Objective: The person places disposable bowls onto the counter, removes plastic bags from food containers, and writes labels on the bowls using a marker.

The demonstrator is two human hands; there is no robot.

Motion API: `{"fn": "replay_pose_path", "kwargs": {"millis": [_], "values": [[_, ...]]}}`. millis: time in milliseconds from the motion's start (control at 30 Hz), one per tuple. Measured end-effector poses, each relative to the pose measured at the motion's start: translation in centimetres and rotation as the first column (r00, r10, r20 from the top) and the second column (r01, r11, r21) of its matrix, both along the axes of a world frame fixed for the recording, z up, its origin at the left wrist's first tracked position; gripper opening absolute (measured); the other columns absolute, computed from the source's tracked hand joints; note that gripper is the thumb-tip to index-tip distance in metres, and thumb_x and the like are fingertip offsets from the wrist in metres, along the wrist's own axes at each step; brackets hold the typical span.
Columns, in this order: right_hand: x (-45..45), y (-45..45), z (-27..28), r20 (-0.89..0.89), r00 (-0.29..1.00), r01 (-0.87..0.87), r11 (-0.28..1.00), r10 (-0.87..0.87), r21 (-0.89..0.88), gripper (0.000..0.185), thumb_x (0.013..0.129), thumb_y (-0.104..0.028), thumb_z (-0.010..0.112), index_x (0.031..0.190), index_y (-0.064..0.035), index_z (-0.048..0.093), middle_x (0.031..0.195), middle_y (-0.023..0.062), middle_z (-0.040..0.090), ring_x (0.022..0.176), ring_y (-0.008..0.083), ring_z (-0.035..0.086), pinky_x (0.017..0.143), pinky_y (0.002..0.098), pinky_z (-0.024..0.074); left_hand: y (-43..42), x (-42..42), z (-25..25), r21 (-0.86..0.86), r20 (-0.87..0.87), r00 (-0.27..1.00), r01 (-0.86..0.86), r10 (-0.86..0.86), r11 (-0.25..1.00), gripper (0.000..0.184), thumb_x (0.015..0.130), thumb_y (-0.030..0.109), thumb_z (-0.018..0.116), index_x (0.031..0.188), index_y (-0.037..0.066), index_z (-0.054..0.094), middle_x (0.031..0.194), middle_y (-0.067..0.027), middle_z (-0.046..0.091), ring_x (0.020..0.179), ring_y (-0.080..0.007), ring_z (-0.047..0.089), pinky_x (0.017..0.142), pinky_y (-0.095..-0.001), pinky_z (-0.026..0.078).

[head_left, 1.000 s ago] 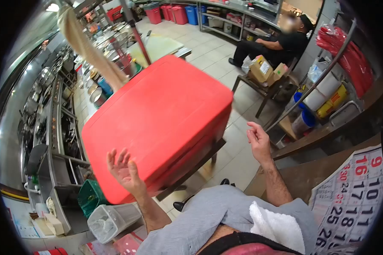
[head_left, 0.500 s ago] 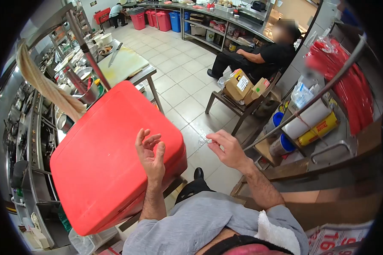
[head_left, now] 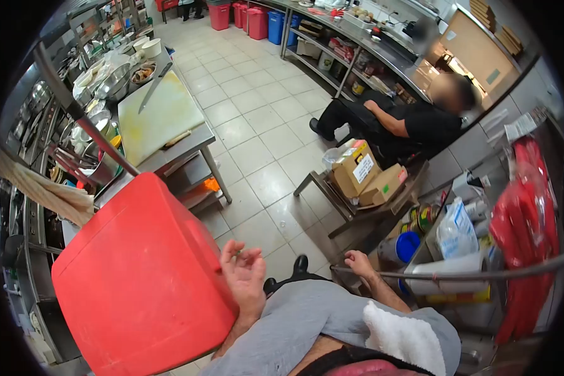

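Note:
My left hand [head_left: 244, 279] is raised in front of my grey shirt, beside the right edge of a large red bin lid [head_left: 144, 282]. Its fingers are loosely curled and apart, with nothing in them. Farther right, my right hand [head_left: 360, 263] is near a metal rail [head_left: 395, 274], its fingers bent; whether it touches the rail is not clear. A white towel [head_left: 401, 338] lies over my shirt at the lower right.
A worktable holds a cutting board [head_left: 160, 116] with a knife [head_left: 155, 88]. A person in black [head_left: 413, 125] sits ahead, behind a low stand with cardboard boxes [head_left: 354, 175]. Shelving at right holds a paper roll [head_left: 445, 272] and red bags [head_left: 526, 232].
The view has swung right and the red lid sits farther left and lower. My right hand has moved away from my left and down beside the rail. More of the cutting board shows.

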State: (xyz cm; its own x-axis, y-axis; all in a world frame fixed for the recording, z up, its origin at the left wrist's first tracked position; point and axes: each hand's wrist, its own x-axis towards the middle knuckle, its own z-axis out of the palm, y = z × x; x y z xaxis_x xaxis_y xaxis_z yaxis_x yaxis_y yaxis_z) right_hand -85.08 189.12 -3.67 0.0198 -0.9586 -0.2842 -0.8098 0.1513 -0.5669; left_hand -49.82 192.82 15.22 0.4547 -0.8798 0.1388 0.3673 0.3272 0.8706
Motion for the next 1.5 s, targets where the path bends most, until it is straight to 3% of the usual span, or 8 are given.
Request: {"fn": "replay_pose_path", "kwargs": {"millis": [67,200,433,800,1233,1300,1433,1500], "values": [[-1.7,-4.2,-0.7,0.017,0.995,-0.099,0.986,0.098,0.136,0.027,0.072,-0.014,0.066,0.096,-0.0038,0.063,0.075,0.011,0.058,0.071,0.0237,0.057,0.068,0.034,0.0474,-2.6,-0.2,-0.6,0.098,0.032,0.987,-0.16,0.157,0.982,0.059,0.081,0.0,0.06,0.132,0.005,0.03,0.119,-0.0091,0.04,0.096,-0.0168,0.052,0.08,-0.0275,0.043],[-1.0,-18.3,0.8,0.041,0.949,-0.304,0.941,0.313,-0.147,0.015,0.075,-0.01,0.059,0.086,-0.0009,0.059,0.071,0.0144,0.056,0.068,0.0262,0.057,0.064,0.0355,0.046,-10.4,-1.0,-1.7,0.066,0.085,0.944,-0.323,0.317,0.944,0.056,0.083,0.003,0.059,0.131,0.004,0.031,0.119,-0.0084,0.04,0.095,-0.0154,0.052,0.079,-0.0254,0.043],[8.2,-36.8,7.2,0.217,0.837,-0.4,0.832,0.502,-0.385,0.023,0.082,-0.015,0.061,0.099,-0.0004,0.061,0.077,0.0113,0.057,0.07,0.0229,0.054,0.067,0.0337,0.0453,-23.6,-2.8,0.4,-0.034,0.232,0.904,-0.36,0.358,0.932,0.057,0.083,0.001,0.06,0.132,0.004,0.03,0.12,-0.0082,0.04,0.094,-0.0138,0.052,0.077,-0.0236,0.044],[13.3,-53.8,-0.5,0.287,0.881,-0.395,0.919,0.376,0.01,0.028,0.086,-0.026,0.057,0.098,-0.0013,0.063,0.086,0.0155,0.064,0.079,0.024,0.061,0.07,0.0345,0.0476,-46.3,5.3,-5.2,0.201,0.235,0.956,-0.227,0.178,0.953,0.054,0.084,0.004,0.061,0.129,0.001,0.033,0.115,-0.0075,0.042,0.088,-0.0104,0.052,0.074,-0.0226,0.046],[15.0,-78.7,-0.3,0.183,0.975,-0.126,0.992,0.128,-0.027,0.027,0.085,-0.025,0.058,0.099,-0.0017,0.062,0.086,0.017,0.064,0.078,0.0258,0.062,0.07,0.0352,0.0479,-78.5,14.3,-5.3,0.156,0.385,0.923,-0.063,-0.002,0.986,0.052,0.083,0.007,0.063,0.127,-0.001,0.036,0.118,-0.0105,0.041,0.09,-0.0129,0.054,0.077,-0.0254,0.046],[15.4,-82.7,-1.3,0.154,0.982,-0.122,0.987,0.105,0.102,0.028,0.085,-0.025,0.058,0.099,-0.0017,0.062,0.086,0.017,0.064,0.079,0.0274,0.062,0.071,0.0359,0.048,-83.0,15.1,-6.3,0.151,0.4,0.917,-0.082,0.015,0.985,0.052,0.083,0.009,0.064,0.126,-0.002,0.037,0.118,-0.0123,0.041,0.091,-0.0156,0.054,0.078,-0.0281,0.047],[16.2,-92.6,-3.0,0.14,0.982,-0.134,0.989,0.125,0.059,0.028,0.084,-0.025,0.058,0.098,-0.0021,0.062,0.086,0.0173,0.064,0.079,0.029,0.062,0.071,0.0369,0.0479,-92.2,16.8,-11.8,0.268,0.442,0.897,-0.139,0.007,0.953,0.053,0.082,0.012,0.065,0.126,-0.001,0.038,0.118,-0.0123,0.039,0.089,-0.0167,0.055,0.075,-0.0289,0.049],[17.5,-98.5,-3.9,0.132,0.955,-0.26,0.964,0.264,-0.045,0.026,0.084,-0.025,0.057,0.096,-0.0026,0.063,0.084,0.0174,0.064,0.08,0.0307,0.061,0.071,0.0388,0.0477,-96.5,18.8,-15.7,0.453,0.652,0.751,-0.275,-0.105,0.848,0.056,0.08,0.013,0.067,0.126,-0.001,0.038,0.118,-0.0123,0.038,0.089,-0.0181,0.057,0.073,-0.0293,0.049]]}}
